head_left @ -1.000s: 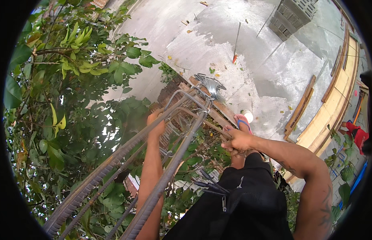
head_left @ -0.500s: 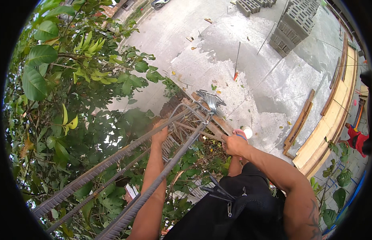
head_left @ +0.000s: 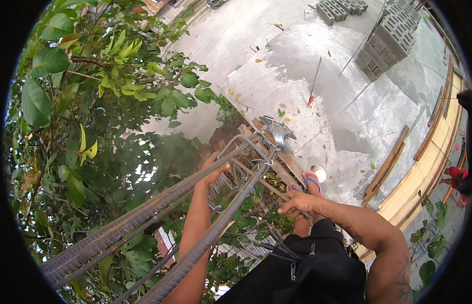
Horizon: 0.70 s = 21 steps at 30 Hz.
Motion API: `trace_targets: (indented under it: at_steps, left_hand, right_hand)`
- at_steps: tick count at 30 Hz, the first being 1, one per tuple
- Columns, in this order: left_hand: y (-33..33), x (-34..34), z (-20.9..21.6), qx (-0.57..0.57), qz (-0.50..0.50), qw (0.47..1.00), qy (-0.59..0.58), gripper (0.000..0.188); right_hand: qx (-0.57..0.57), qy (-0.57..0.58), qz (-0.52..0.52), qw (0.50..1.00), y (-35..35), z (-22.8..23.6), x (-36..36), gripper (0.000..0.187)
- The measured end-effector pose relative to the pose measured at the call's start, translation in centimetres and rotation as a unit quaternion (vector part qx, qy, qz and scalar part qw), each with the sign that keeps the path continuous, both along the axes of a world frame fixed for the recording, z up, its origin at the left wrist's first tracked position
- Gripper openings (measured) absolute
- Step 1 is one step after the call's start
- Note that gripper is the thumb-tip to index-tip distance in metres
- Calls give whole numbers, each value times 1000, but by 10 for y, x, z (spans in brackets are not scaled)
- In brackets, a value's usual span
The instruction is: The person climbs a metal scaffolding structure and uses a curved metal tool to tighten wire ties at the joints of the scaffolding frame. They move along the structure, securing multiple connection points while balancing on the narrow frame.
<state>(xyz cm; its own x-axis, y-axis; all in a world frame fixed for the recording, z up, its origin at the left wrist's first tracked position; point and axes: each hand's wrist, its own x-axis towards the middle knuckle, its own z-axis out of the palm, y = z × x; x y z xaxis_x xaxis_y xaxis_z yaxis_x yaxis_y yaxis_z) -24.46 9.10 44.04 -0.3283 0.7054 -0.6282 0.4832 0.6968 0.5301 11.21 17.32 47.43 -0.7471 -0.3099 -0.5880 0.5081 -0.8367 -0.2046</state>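
Observation:
Thick ribbed steel bars (head_left: 119, 215) rise from the lower left and meet at bent stirrups (head_left: 241, 138) tied with wire. My left hand (head_left: 210, 172) is at the upper bar, just below that end, with its fingers on one side and its thumb on the other. Part of its grip hides behind the steel. My right hand (head_left: 299, 202) is closed round a thin brown rod (head_left: 264, 182) that slants down from between the bars. A bundle of tie wire (head_left: 278, 136) hangs at the stirrup end, beside a wooden board (head_left: 292, 169).
My sandalled feet (head_left: 312, 183) stand beside a white container (head_left: 318, 174), high above a concrete floor (head_left: 276, 81). Leafy branches (head_left: 114, 121) fill the left. Hollow blocks (head_left: 390, 38) and long planks (head_left: 428, 167) lie at right, near a person in red (head_left: 455, 175).
The view has shifted, so the floor and blocks sit farther right. My right hand has come lower and nearer my body along with the rod. My left thumb now shows past the bar.

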Motion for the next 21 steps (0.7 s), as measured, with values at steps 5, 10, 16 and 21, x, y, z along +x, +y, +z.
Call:
trace_targets:
  at_steps: [5,10,16,21]
  left_hand:
    - [-6,6,0,57,20,998,-11,74]
    - [-8,27,-5,65,15,983,170,71]
    - [-6,44,-5,67,23,960,272,76]
    - [-8,45,-3,51,26,964,261,78]
  right_hand:
    - [408,15,90,909,-27,2,-9,20]
    - [676,1,198,710,0,7,-4,27]
    - [737,-24,304,603,30,14,-4,37]
    - [606,57,159,777,24,-4,14,45]
